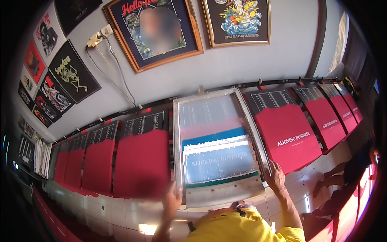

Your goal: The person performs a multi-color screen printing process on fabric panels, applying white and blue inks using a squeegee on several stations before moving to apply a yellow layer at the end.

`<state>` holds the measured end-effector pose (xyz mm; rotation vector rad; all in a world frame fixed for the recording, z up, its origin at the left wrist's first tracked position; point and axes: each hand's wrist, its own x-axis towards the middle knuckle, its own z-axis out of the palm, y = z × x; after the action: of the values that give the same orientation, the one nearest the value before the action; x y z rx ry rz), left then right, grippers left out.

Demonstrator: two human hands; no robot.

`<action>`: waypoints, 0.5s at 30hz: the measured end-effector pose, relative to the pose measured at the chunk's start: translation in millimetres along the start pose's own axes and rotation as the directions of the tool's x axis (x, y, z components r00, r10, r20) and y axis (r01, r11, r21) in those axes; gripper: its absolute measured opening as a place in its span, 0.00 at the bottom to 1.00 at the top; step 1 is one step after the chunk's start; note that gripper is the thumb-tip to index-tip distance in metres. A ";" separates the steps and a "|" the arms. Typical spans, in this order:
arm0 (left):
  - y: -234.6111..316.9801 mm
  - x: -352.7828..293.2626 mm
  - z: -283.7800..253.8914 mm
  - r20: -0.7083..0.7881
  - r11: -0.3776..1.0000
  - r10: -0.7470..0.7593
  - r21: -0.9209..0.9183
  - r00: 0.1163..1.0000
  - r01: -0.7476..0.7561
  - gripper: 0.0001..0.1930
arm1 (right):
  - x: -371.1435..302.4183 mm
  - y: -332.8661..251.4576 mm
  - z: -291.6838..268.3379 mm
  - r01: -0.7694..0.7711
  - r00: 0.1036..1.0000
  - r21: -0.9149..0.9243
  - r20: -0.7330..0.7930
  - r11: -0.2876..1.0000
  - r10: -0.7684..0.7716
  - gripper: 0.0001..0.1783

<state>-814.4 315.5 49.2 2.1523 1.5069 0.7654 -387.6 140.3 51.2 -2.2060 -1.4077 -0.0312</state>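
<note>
A metal-edged screen printing frame (pixel 261 139) lies over one of the boards in the middle of the row. Its mesh carries a blue stencil area (pixel 213 168) with pale lettering, and a ragged streak of white ink (pixel 217 141) crosses its upper part. My left hand (pixel 172 199) grips the frame's near left side. On the near right side, my right hand (pixel 276 176) is closed round the edge. The fingers' undersides are hidden. Beneath the mesh, a red shirt shows only faintly.
To the right, red shirts on boards (pixel 282 129) bear white lettering; a plain red shirt (pixel 142 161) lies left of the frame. A dark rail (pixel 155 103) runs behind the boards along the wall. Another person's legs (pixel 328 177) are at the right, near more boards.
</note>
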 end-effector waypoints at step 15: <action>76.2 27.9 -8.3 0.671 0.892 0.086 0.277 0.736 -0.356 0.20 | 9.9 -41.7 -13.4 0.471 0.868 -0.018 0.186 0.882 -0.460 0.19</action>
<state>-757.2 316.2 107.4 2.5413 1.0809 -0.2724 -415.2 156.4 82.7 -1.8985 -2.0402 -0.0512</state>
